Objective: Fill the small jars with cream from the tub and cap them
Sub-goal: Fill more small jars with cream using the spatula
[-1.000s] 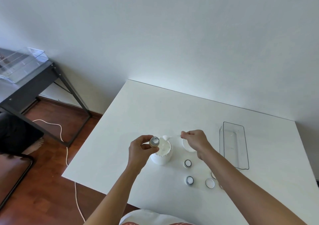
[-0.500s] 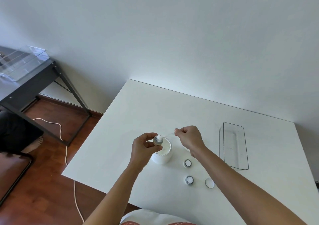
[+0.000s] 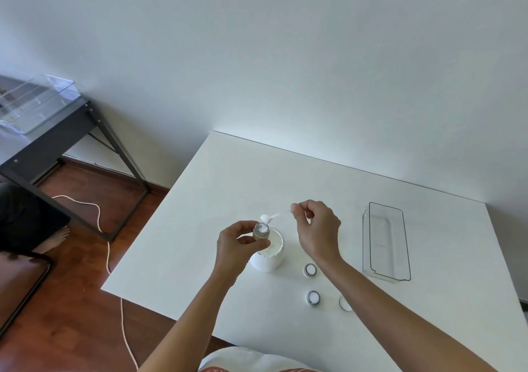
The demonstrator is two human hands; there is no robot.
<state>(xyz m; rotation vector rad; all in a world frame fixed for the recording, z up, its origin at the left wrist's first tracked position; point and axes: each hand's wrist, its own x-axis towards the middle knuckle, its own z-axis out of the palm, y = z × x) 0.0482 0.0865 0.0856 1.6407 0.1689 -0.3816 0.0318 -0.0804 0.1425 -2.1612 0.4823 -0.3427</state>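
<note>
far half of table [image 3: 285, 177]: bare from the wall edge down to the hands, open to reach across.
left front of table: bare between the left edge and the tub [image 3: 268, 260].
centre: tub stands here; left hand [image 3: 237, 243] holds a small jar [image 3: 261, 231] over its rim, right hand [image 3: 317, 229] just beside it pinches a spatula [image 3: 271, 217] above the tub's far side.
right of tub: two open jars [image 3: 310, 270] [image 3: 313, 297] and a cap [image 3: 345, 303], near one another, partly under the right forearm.
right side: clear tray [image 3: 385, 240] lies lengthwise, well apart from the jars; a bare strip lies between them.
right edge: narrow bare margin past the tray.
</note>
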